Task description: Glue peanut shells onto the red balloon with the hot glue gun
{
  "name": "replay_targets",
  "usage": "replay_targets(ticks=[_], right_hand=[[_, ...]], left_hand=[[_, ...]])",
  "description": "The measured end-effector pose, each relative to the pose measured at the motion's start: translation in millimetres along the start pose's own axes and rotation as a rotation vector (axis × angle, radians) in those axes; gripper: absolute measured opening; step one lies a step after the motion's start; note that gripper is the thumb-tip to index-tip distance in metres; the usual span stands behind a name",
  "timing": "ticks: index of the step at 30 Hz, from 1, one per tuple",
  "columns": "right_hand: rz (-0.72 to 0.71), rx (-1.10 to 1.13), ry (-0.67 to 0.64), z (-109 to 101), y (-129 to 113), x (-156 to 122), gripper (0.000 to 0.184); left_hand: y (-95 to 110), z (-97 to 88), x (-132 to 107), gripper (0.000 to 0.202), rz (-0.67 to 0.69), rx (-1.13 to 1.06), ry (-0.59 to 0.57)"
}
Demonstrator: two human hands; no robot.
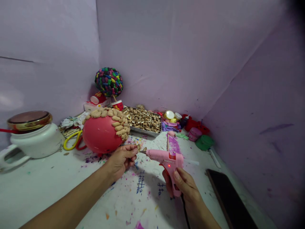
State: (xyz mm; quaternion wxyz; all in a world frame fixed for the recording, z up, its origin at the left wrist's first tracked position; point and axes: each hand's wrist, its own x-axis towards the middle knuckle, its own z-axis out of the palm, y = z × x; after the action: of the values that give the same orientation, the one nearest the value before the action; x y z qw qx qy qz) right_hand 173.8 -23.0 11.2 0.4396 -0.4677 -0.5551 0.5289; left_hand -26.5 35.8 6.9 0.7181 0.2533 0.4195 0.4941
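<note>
My right hand [182, 184] grips the handle of a pink glue gun [166, 159] whose red light is on; its nozzle points left. My left hand [122, 159] pinches a small pistachio shell [138, 147] right at the nozzle tip. Just behind that hand sits a red balloon [100, 135], partly covered along its top and right side with glued shells [116, 120]. A metal tray [145, 131] heaped with loose shells stands behind the balloon to the right.
A white jar with a gold lid [33, 133] stands at the left. Yellow-handled scissors [71, 141] lie by the balloon. A multicoloured ball on a stick [109, 81] stands at the back. Small pots and a green lid [203, 142] clutter the right; a dark phone [228, 200] lies near right.
</note>
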Motion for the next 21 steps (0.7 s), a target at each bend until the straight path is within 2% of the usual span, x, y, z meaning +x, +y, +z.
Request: replay_targets(ticks=[10,17,19,21], right_hand=[[0.003,0.008,0.003,-1,3,-2,0.040],[0.002,0.063,0.016,-2,2,0,0.039],[-0.011,0.077,0.039,-5,-1,0,0.039],[-0.027,0.082,0.115,-11,-2,2,0.039]], left_hand=[[1,0.2,0,0.009,0.000,0.001,0.015],[2,1.8,-2,0.010,0.022,-0.018,-0.019],[3,2.4,-2,0.010,0.010,-0.027,0.007],[4,3.0,-3,0.010,0.011,-0.035,0.024]])
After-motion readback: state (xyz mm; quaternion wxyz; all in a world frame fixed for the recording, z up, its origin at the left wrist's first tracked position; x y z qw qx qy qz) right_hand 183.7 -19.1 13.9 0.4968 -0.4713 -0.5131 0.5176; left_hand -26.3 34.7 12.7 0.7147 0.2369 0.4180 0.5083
